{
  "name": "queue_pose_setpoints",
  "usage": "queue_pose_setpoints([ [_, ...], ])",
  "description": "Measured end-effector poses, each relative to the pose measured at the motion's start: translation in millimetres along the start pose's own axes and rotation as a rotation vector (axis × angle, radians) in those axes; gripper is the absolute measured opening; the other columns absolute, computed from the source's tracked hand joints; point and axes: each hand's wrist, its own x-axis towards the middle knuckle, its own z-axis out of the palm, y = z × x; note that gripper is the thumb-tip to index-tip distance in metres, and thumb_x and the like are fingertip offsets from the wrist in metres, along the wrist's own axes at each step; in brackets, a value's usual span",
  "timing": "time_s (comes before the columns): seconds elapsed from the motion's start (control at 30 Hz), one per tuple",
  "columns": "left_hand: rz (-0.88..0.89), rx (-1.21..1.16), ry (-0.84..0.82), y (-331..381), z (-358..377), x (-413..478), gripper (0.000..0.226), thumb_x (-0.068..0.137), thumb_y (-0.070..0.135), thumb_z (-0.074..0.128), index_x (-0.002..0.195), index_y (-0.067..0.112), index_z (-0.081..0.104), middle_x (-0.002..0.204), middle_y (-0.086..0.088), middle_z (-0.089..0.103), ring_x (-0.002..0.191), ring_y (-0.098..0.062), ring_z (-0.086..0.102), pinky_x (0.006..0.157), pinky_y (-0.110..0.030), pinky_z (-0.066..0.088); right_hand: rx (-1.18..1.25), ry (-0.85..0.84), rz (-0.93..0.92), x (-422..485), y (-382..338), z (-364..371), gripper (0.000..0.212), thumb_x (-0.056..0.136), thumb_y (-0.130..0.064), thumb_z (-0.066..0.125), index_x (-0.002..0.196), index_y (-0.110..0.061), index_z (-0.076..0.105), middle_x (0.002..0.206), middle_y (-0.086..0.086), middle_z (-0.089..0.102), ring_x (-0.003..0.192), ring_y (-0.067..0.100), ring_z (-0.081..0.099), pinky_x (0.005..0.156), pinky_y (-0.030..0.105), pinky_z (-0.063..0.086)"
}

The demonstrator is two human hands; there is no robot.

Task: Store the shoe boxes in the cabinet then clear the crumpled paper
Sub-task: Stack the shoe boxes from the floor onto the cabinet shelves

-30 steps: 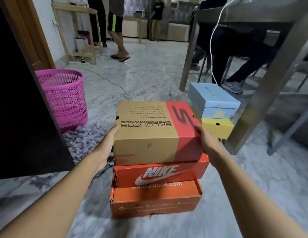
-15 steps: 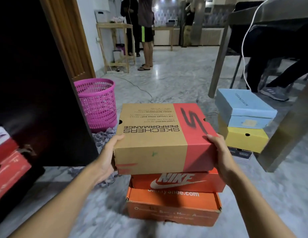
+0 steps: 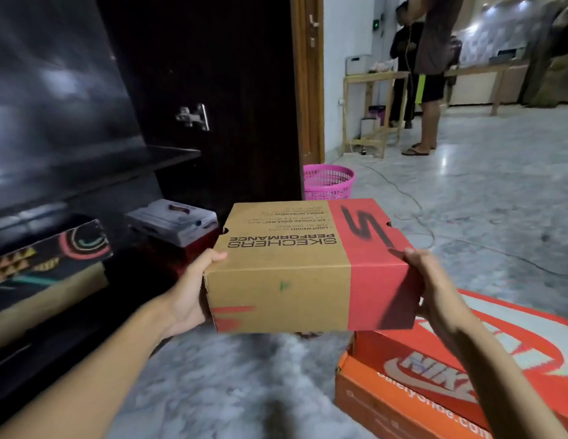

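The Skechers box (image 3: 295,267) is tan cardboard with a red band and black lettering. The Nike box (image 3: 435,359) is red-orange with a white swoosh. The basket (image 3: 328,182) is pink; the cabinet (image 3: 213,74) is black.

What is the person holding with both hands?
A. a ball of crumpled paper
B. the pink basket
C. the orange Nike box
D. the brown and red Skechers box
D: the left hand and right hand grip opposite ends of the Skechers box, lifted clear of the Nike box on the floor.
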Motion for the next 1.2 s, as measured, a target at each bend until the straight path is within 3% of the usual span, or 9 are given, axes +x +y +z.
queue_pose_setpoints([
  [0.1, 0.054, 0.014, 0.104, 27, -28, -26, 0.049, 0.094, 0.045, 0.037, 0.119, 0.018, 0.069, 0.106, -0.014, 0.073, 0.086, -0.027, 0.067, 0.074, -0.04, 0.054, 0.053, -0.079, -0.04, 11, -17, 44, 0.065, 0.058, -0.072, 0.054, 0.108, -0.033, 0.07, 0.086, -0.018, 0.065, 0.075, 0.002, 0.056, 0.078, 0.04, 0.044],
  [0.2, 0.126, 0.025, 0.199, 54, -49, -47, 0.051, 0.092, 0.048, 0.038, 0.12, 0.019, 0.069, 0.111, -0.015, 0.071, 0.091, -0.028, 0.065, 0.076, -0.041, 0.053, 0.085, -0.138, -0.107, 20, -36, 83, 0.066, 0.061, -0.075, 0.054, 0.112, -0.036, 0.07, 0.114, -0.009, 0.07, 0.097, 0.007, 0.059, 0.085, 0.04, 0.046],
  [0.37, 0.278, 0.012, 0.355, 95, -72, -72, 0.048, 0.092, 0.05, 0.038, 0.112, 0.023, 0.072, 0.109, -0.013, 0.073, 0.094, -0.03, 0.064, 0.081, -0.044, 0.051, 0.18, -0.202, -0.23, 28, -69, 143, 0.081, 0.059, -0.083, 0.062, 0.128, -0.039, 0.061, 0.129, -0.011, 0.065, 0.115, 0.005, 0.059, 0.105, 0.041, 0.043],
  [0.5, 0.362, -0.008, 0.554, 126, -81, -85, 0.045, 0.094, 0.051, 0.038, 0.097, 0.021, 0.072, 0.079, -0.006, 0.071, 0.069, -0.024, 0.062, 0.056, -0.03, 0.051, 0.218, -0.204, -0.313, 37, -91, 195, 0.039, 0.09, -0.057, 0.054, 0.125, -0.04, 0.059, 0.126, -0.019, 0.061, 0.114, -0.006, 0.055, 0.105, 0.031, 0.04],
  [0.57, 0.426, 0.009, 0.695, 140, -90, -88, 0.046, 0.092, 0.054, 0.039, 0.095, 0.022, 0.072, 0.077, -0.005, 0.071, 0.069, -0.025, 0.064, 0.056, -0.032, 0.052, 0.236, -0.204, -0.31, 46, -102, 226, 0.028, 0.099, -0.045, 0.047, 0.124, -0.04, 0.058, 0.124, -0.019, 0.06, 0.108, -0.011, 0.052, 0.098, 0.024, 0.041],
  [0.7, 0.528, 0.03, 0.97, 163, -119, -95, 0.038, 0.091, 0.054, 0.044, 0.1, 0.027, 0.07, 0.089, -0.004, 0.073, 0.078, -0.029, 0.071, 0.049, -0.026, 0.05, 0.23, -0.294, -0.26, 60, -123, 294, 0.051, 0.088, -0.064, 0.047, 0.123, -0.031, 0.064, 0.118, -0.002, 0.069, 0.113, 0.015, 0.062, 0.1, 0.039, 0.047],
  [0.87, 0.634, -0.045, 1.324, 177, -169, -100, 0.031, 0.085, 0.052, 0.057, 0.092, 0.024, 0.067, 0.092, -0.002, 0.068, 0.086, -0.026, 0.066, 0.074, -0.035, 0.056, 0.242, -0.408, -0.234, 65, -151, 377, 0.021, 0.098, -0.051, 0.048, 0.098, -0.036, 0.064, 0.099, -0.019, 0.064, 0.092, -0.005, 0.055, 0.078, 0.017, 0.038],
  [1.0, 0.665, -0.118, 1.584, 172, -215, -93, 0.07, 0.059, 0.078, 0.048, 0.095, 0.022, 0.071, 0.094, -0.003, 0.074, 0.091, -0.029, 0.069, 0.084, -0.044, 0.058, 0.176, -0.511, -0.161, 71, -150, 432, 0.049, 0.09, -0.06, 0.056, 0.128, -0.028, 0.058, 0.117, -0.001, 0.067, 0.107, 0.018, 0.061, 0.098, 0.039, 0.048],
  [1.2, 0.766, 0.306, 1.912, 149, -222, -75, 0.068, 0.084, 0.06, 0.055, 0.133, 0.013, 0.053, 0.141, -0.017, 0.048, 0.128, -0.04, 0.043, 0.106, -0.051, 0.038, 0.101, -0.526, -0.159, 72, -138, 478, 0.056, 0.093, -0.053, 0.057, 0.137, -0.02, 0.049, 0.13, 0.007, 0.062, 0.114, 0.02, 0.06, 0.103, 0.038, 0.046],
])
